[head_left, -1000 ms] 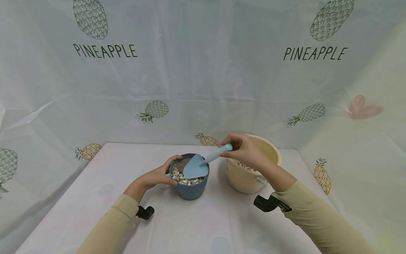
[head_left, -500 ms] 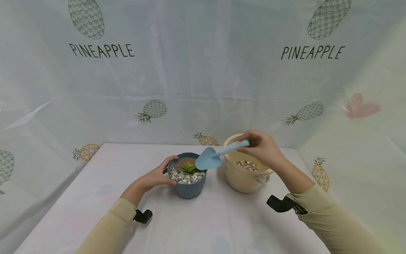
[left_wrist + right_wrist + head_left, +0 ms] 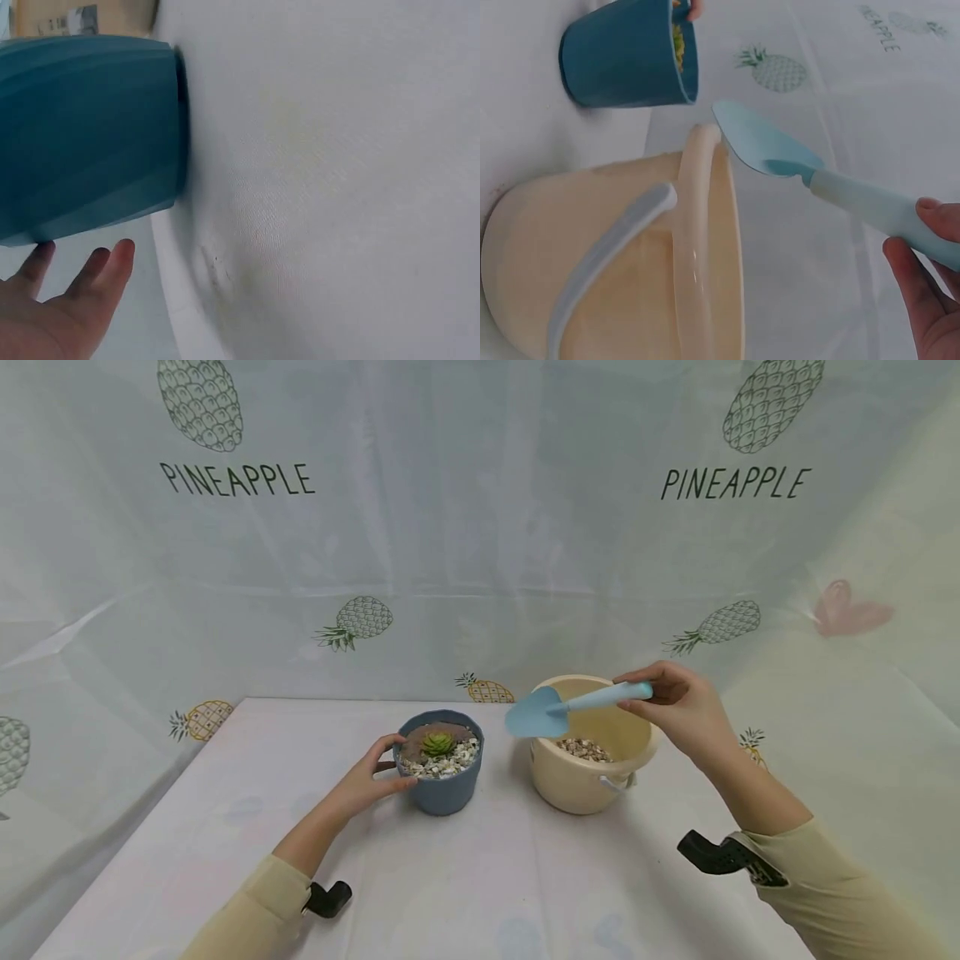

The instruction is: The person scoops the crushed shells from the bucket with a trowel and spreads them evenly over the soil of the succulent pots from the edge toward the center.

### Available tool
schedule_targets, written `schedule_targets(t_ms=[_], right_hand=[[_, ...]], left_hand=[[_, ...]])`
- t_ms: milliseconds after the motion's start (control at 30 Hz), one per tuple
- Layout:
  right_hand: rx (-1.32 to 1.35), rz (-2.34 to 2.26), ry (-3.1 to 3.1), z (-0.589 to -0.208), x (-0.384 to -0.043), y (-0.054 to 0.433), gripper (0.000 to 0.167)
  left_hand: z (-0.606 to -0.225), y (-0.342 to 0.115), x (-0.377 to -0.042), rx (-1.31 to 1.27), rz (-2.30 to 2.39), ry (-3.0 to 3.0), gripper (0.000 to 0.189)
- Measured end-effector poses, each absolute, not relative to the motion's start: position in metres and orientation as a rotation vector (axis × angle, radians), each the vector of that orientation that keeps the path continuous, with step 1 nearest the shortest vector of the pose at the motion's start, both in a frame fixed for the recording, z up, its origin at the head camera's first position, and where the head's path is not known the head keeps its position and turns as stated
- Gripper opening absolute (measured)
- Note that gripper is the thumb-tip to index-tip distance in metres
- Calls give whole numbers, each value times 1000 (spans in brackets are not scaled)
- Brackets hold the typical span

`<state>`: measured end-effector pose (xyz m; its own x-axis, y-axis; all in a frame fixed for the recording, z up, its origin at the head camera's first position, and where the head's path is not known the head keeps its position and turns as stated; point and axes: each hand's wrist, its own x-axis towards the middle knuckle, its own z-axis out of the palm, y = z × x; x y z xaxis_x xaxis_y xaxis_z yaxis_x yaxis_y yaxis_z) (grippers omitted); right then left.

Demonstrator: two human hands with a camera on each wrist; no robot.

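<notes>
A blue flower pot (image 3: pixel 444 793) stands on the table, holding pale pebbles, a brown patch and a small green succulent (image 3: pixel 437 743). My left hand (image 3: pixel 372 781) is spread at the pot's left side, thumb in front and fingers behind. In the left wrist view, those fingers (image 3: pixel 90 277) look straight and loose, one tip at the pot wall; the thumb is hidden. My right hand (image 3: pixel 686 710) pinches the end of a light blue hand trowel (image 3: pixel 536 714). Its blade hangs above the left rim of a cream bucket (image 3: pixel 573 789), with no pebbles visible on it.
Pebbles (image 3: pixel 583 749) lie low inside the bucket, whose pale handle (image 3: pixel 613 783) hangs down on the near right side. A pineapple-printed sheet (image 3: pixel 480 543) rises behind the white table (image 3: pixel 450 885).
My right hand has carried the trowel rightward from over the pot to the bucket, uncovering the succulent. The pot has shifted slightly back, and my left fingers have loosened around it.
</notes>
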<state>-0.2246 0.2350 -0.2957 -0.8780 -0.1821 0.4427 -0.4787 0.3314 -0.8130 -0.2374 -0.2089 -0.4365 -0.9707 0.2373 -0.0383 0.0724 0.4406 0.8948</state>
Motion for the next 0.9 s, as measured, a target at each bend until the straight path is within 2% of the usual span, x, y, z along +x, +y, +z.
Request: schedule_targets(t_ms=[267,533,767,900], right_hand=[[470,1491,-2308,-295,-216,255,29],[411,1471,-2304,-297,-212,266,31],[370,1508,-2286,-297,-208,274,32],[327,1489,-2312,-299,-207,280,34]], left_hand=[[-432,-214,-224,276,1492,2694,57],[-425,-208,-217,192,1411,2959,29],[-423,-204,-213,182,1410,3002,34],[-409,-197,-214,211,1514,3039,36]])
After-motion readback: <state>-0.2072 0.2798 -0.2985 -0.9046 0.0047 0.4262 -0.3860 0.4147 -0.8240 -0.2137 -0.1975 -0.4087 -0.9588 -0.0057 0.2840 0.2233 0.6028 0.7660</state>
